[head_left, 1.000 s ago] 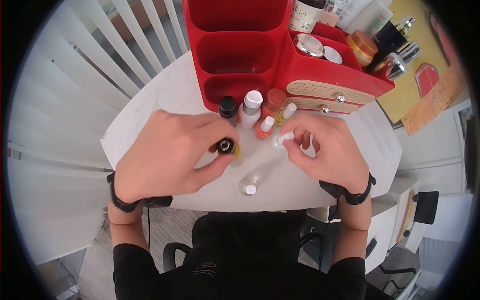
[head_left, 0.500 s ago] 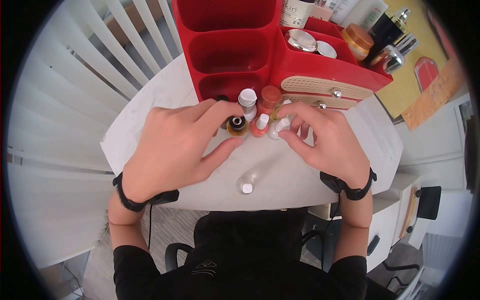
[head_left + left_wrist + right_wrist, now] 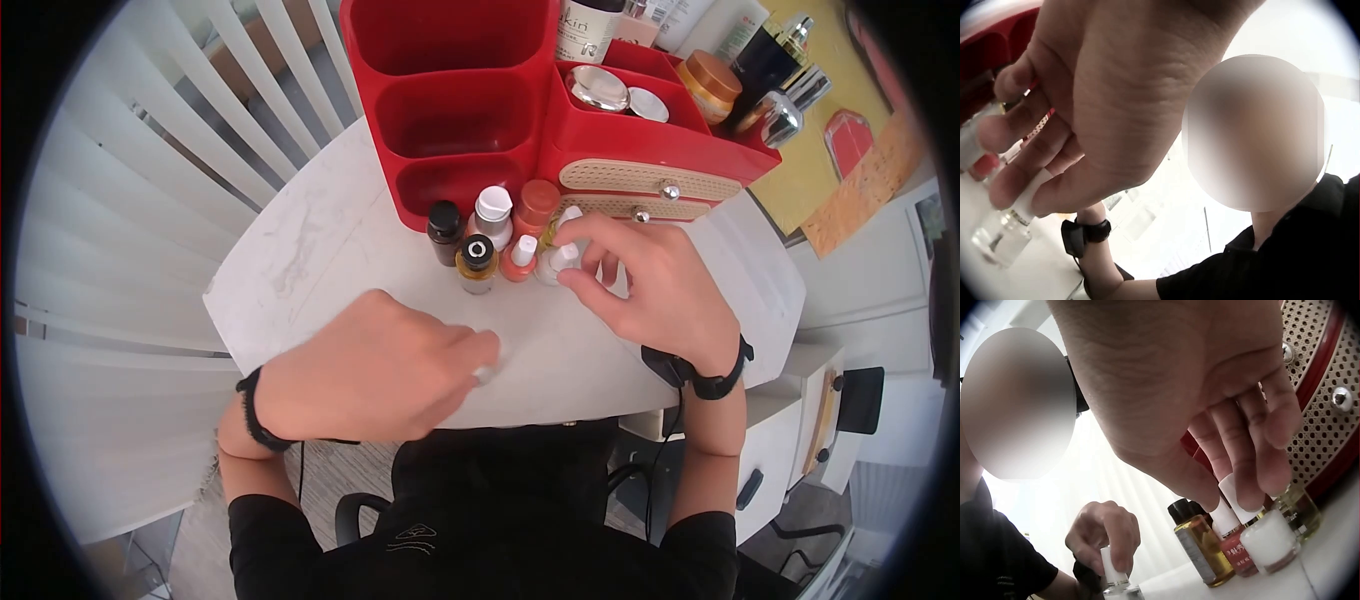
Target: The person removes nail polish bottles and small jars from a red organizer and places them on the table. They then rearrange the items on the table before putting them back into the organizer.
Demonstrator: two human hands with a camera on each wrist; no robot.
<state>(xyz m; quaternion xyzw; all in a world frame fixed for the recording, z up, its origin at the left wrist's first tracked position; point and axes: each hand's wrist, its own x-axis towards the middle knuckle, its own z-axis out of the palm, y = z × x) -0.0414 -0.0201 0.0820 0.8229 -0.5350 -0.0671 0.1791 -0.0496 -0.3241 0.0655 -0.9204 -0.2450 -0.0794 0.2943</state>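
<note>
My left hand (image 3: 370, 370), near the front edge, pinches the white cap (image 3: 484, 376) of a clear glass bottle; the left wrist view shows that clear bottle (image 3: 1002, 239) below the fingertips. The right hand (image 3: 665, 285) has thumb and index finger around the cap of a small white bottle (image 3: 548, 270), seen close up as the white bottle (image 3: 1270, 542) in the right wrist view. Beside it stand a coral bottle (image 3: 519, 262) and an amber bottle (image 3: 477, 270) with a black cap. The clear bottle's body is mostly hidden in the head view.
Behind the group stands a red organizer (image 3: 655, 145) with woven drawer fronts, jars and bottles. A dark bottle (image 3: 444, 235), a white-capped bottle (image 3: 493, 215), an orange-brown bottle (image 3: 537, 205) and a yellowish bottle lie close together before it. White slats (image 3: 130, 250) border the left side.
My left hand set the amber bottle down beside the others, let go, moved back towards the front edge and took the clear bottle's cap. The right hand stays at the white bottle.
</note>
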